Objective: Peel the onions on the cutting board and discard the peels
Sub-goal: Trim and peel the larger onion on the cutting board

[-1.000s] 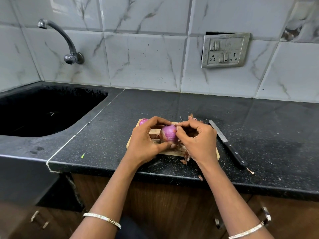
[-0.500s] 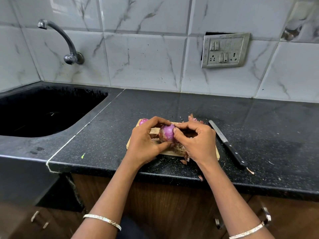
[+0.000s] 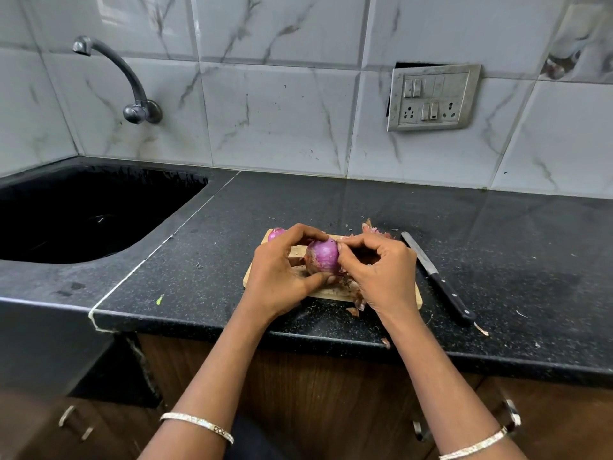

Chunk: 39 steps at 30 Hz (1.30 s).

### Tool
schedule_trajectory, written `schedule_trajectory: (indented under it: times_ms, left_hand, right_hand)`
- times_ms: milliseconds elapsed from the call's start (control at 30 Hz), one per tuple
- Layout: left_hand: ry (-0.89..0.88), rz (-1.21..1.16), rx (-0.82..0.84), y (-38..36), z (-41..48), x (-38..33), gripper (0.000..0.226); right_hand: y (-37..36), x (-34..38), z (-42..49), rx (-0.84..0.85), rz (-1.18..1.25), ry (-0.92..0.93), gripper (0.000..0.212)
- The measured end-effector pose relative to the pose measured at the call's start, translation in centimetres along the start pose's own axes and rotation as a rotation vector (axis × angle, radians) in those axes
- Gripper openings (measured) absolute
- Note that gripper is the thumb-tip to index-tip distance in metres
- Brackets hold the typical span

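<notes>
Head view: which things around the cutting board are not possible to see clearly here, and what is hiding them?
- Cutting board: its middle is covered by both hands.
- Second onion: mostly behind the left hand; peeled or not, cannot tell.
- Held onion: its right side is hidden by the right hand.
- Peels: pile partly behind the right hand.

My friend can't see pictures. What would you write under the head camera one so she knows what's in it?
Two hands peel a purple onion over a small wooden cutting board on a black counter: the left hand holds it, the right hand picks at its skin. A knife lies to the right, a dark sink to the left.
</notes>
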<state>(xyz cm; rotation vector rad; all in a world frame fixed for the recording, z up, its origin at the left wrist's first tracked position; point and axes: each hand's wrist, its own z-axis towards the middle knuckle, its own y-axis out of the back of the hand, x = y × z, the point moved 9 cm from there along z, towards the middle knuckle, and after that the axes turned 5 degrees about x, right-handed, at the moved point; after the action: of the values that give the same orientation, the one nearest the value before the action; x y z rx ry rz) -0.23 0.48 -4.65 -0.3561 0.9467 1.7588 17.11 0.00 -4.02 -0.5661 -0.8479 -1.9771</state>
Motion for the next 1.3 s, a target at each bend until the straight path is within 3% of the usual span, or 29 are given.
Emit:
schedule_trajectory:
  times_ms: [267, 367, 500, 600, 733, 900, 1000, 1100, 1300]
  left_hand:
    - [0.058, -0.057, 0.028, -0.5, 0.1, 0.8, 0.056]
    - [0.044, -0.018, 0.028, -0.4, 0.1, 0.8, 0.055]
    - [0.015, 0.036, 0.041, -0.4, 0.2, 0.7, 0.052]
    - [0.030, 0.003, 0.080, -0.7, 0.1, 0.8, 0.055]
    - [0.046, -0.043, 0.111, -1.1, 0.0, 1.3, 0.059]
    - [0.115, -0.110, 0.090, -1.3, 0.0, 2.1, 0.059]
    - [0.112, -0.096, 0.077, -1.2, 0.0, 2.0, 0.056]
    - [0.096, -0.031, 0.036, -0.7, 0.0, 2.0, 0.055]
    - [0.128, -0.032, 0.047, -0.7, 0.0, 2.0, 0.055]
  right_hand:
    - [0.8, -1.6, -0.1, -0.071, -0.113, -0.133, 0.005]
    - [1.3, -1.1, -0.2, -0.111, -0.165, -0.119, 0.017]
    - [-0.2, 1.2, -0.2, 0.039, -0.102, 0.020, 0.004]
    - [-1.3, 1.3, -0.2, 0.148, -0.041, 0.029, 0.014]
    - [-0.9, 0.4, 0.0, 0.104, -0.040, 0.017, 0.003]
    - [-0.8, -0.8, 0.0, 0.090, -0.104, -0.049, 0.015]
    - [-0.8, -0.8, 0.0, 0.094, -0.041, -0.055, 0.004]
    - [-1.5, 0.1, -0.1, 0.151, 0.031, 0.000, 0.015]
    - [-1.0, -0.4, 0.1, 0.113, 0.020, -0.013, 0.013]
